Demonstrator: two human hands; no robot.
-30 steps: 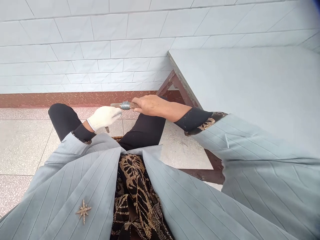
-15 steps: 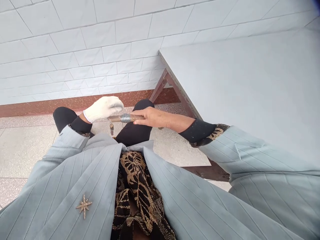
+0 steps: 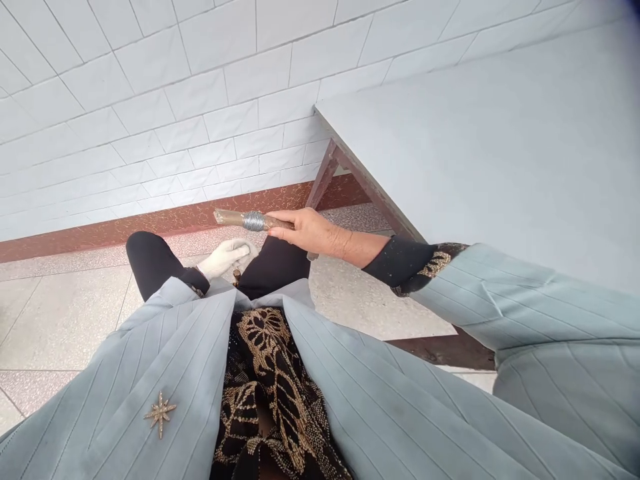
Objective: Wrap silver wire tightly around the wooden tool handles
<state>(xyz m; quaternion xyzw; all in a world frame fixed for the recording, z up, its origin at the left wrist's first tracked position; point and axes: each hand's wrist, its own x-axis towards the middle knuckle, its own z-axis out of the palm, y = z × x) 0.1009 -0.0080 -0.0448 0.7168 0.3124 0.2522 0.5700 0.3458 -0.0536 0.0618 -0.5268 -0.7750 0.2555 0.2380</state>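
Observation:
My right hand [image 3: 307, 230], bare, grips a brown wooden stick [image 3: 230, 217] held level above my right knee. Silver wire [image 3: 254, 221] is wound around the stick near its middle. The stick's left end points free to the left; its other end runs under my palm and is hidden. Lower down, between my knees, my left hand [image 3: 227, 257] wears a white glove. Its fingers are curled closed, and whatever they may hold is hidden. A small gold-brown thing [image 3: 237, 274] shows just below the glove, too small to name.
On the right stands a light grey table [image 3: 480, 160] with a reddish-brown frame [image 3: 323, 175]. A white tiled wall [image 3: 230, 120] with a brown skirting band [image 3: 165, 220] rises ahead. Pale speckled floor [image 3: 60, 313] lies under my bent knees [image 3: 146, 263].
My left gloved hand has left the stick's left end and dropped down between my knees. My right hand still holds the stick, raised slightly, with its left end now uncovered.

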